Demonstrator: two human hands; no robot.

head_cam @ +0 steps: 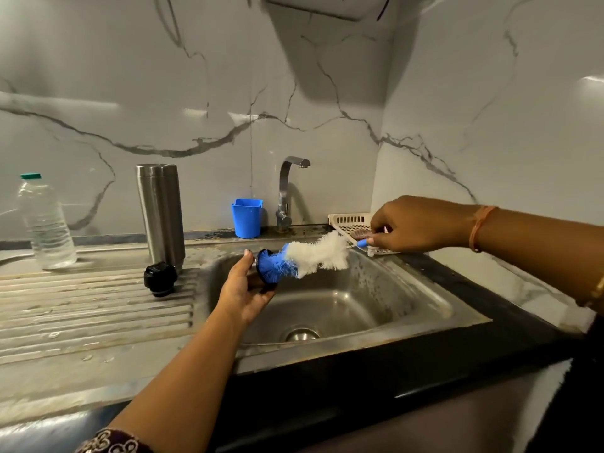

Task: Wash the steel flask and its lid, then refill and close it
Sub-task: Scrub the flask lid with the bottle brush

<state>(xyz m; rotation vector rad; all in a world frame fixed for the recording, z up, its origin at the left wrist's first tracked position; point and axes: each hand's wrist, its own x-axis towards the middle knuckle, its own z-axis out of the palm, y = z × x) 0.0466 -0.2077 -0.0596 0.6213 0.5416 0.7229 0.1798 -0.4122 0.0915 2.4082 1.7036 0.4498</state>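
- The left hand (243, 291) is grasping a small round lid piece (264, 284), dark at the rim with steel behind it. The fingers are curling under it and the thumb is lying on top.
- This hand is turning the open side of the piece to the right and holding it over the left part of the steel sink basin (376, 289). I judge this is so that drips are falling inside the basin.
- The right hand (415, 225) is pinching the thin blue handle of a long bottle brush with white and blue bristles (313, 253), above the basin's right rear corner. The blue bristle end is pressing into the lid piece. Gripping so far back is probably giving reach and room for twisting.
- The tall cylindrical steel flask (160, 214) is standing upright at the rear of the ribbed steel drainboard (98, 305), just beside the basin's left edge. I cannot tell whether its mouth is open.
- A black ribbed screw stopper (160, 277) is lying just in front of the flask on the drainboard's ribs, where water can be draining off.
- A clear plastic water bottle with a green cap (47, 223) is standing at the drainboard's left rear, likely for the refilling.
- A curved steel tap (286, 191) is standing behind the basin's rear edge, and no running water is showing.
- The scrubbing of the lid seems to be in hand; refilling and closing are not yet done.
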